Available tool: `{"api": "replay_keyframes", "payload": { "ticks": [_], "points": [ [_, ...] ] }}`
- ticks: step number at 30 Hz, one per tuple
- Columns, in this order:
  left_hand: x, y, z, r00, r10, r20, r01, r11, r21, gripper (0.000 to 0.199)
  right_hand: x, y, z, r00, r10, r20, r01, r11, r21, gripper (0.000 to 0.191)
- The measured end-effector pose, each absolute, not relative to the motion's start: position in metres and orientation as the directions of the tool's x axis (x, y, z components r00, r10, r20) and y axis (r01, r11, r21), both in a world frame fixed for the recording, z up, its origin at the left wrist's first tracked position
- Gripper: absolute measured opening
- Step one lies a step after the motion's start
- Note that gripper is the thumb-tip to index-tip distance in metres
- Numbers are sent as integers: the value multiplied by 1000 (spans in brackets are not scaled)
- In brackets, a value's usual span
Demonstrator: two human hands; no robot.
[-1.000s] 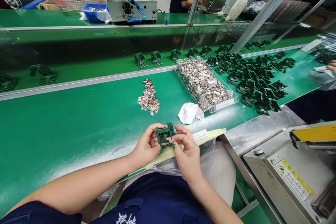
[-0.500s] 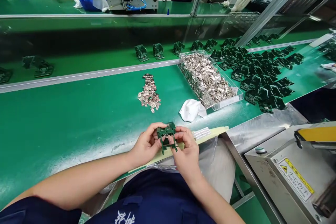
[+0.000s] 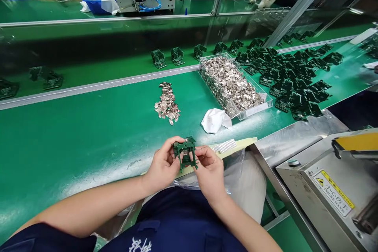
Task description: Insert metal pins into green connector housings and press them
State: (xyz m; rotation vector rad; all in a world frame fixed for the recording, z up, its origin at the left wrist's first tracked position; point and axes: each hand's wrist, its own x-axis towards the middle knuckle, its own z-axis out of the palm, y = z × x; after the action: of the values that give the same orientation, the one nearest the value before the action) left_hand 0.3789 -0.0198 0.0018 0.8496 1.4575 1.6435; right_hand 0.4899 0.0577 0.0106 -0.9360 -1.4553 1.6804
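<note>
A green circuit-board assembly [image 3: 186, 152] is held up over the table's front edge between both hands. My left hand [image 3: 163, 163] pinches its left side with thumb and fingers. On its right side my right hand [image 3: 210, 171] has fingers closed at the frame's lower part. Small metal pieces [image 3: 167, 104] lie in a loose pile beyond the hands. A clear tray [image 3: 252, 116] full of like metal pieces stands to the right of that pile. By its near corner is a crumpled white cloth [image 3: 213, 121].
Many green board assemblies [image 3: 292, 76] are heaped at the right, with more on the strip behind a metal rail [image 3: 118, 83]. A machine with a warning label [image 3: 333, 193] stands at the lower right. A yellow-green sheet [image 3: 242, 144] lies along the front edge.
The board assembly has shifted slightly left and turned a little in my hands. The fingers of my right hand have drawn back a bit from its upper right side.
</note>
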Motion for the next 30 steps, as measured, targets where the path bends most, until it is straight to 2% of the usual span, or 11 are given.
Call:
{"api": "replay_keyframes", "payload": {
  "ticks": [11, 13, 16, 19, 21, 24, 30],
  "points": [
    [393, -21, 11, -420, 904, 79, 75, -52, 996, 28, 517, 49, 10, -459, 885, -74, -134, -151, -979, 19],
    [397, -7, 12, -429, 893, 136, 133, -86, 987, 27, 535, 51, 5, -416, 907, -66, -130, -131, -983, 19],
    [405, 30, 11, -434, 861, 266, 188, -202, 961, 27, 565, 57, -11, -264, 958, -116, -56, -136, -989, 24],
    [418, 70, 5, -338, 890, 307, 98, -292, 952, 31, 585, 64, -32, -176, 967, -184, -11, -189, -982, 29],
    [427, 86, -1, -264, 923, 281, 27, -285, 958, 34, 589, 68, -42, -180, 963, -201, -1, -205, -979, 33],
    [436, 91, -10, -189, 954, 233, 12, -235, 972, 36, 583, 74, -47, -205, 957, -206, 0, -211, -978, 36],
    [443, 73, -16, -288, 930, 228, -31, -247, 968, 35, 560, 82, -53, -266, 950, -161, -30, -175, -984, 32]
  ]
}}
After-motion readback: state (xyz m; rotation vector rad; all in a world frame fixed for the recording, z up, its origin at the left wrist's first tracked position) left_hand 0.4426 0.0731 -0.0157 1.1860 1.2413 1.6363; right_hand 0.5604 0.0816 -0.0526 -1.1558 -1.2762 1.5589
